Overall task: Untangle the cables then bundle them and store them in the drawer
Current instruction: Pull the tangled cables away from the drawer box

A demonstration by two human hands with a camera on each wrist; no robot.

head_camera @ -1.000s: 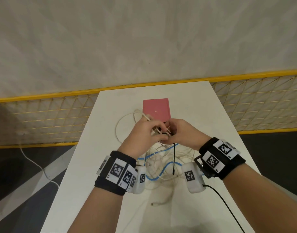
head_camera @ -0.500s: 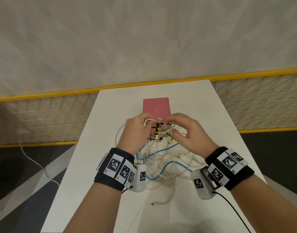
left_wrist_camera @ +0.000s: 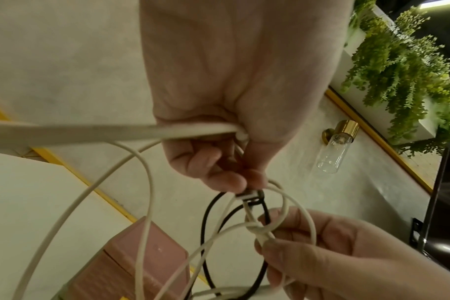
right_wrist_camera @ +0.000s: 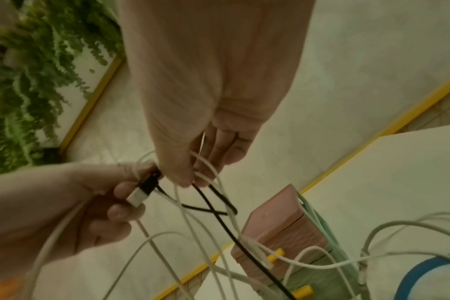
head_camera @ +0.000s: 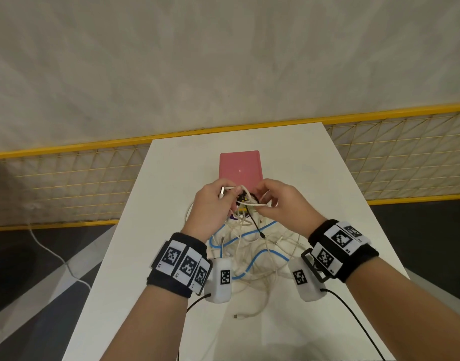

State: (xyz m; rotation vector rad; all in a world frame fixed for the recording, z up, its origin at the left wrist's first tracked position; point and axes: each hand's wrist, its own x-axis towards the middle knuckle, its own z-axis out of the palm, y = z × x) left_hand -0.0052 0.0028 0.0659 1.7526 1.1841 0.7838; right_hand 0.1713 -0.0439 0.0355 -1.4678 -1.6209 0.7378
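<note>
While knotted, white cables (head_camera: 252, 246) aloft.

Both hands working a cable knot above the counter (head_camera: 314, 178).
Left hand (head_camera: 210, 204) and right hand (head_camera: 283, 201) pinch white cables (head_camera: 249, 204); a black cable (head_camera: 256, 224) hangs, apparently loose; pink box (head_camera: 239, 168) behind.

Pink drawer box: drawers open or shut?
Shut, as far as visible: in the right wrist view the pink drawer box shows fronts flush, yellow knobs not pulled out.

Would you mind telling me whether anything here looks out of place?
Only the cables: white, blue and black leads lie knotted in a heap on the table, some lifted by the left hand and right hand.
</note>
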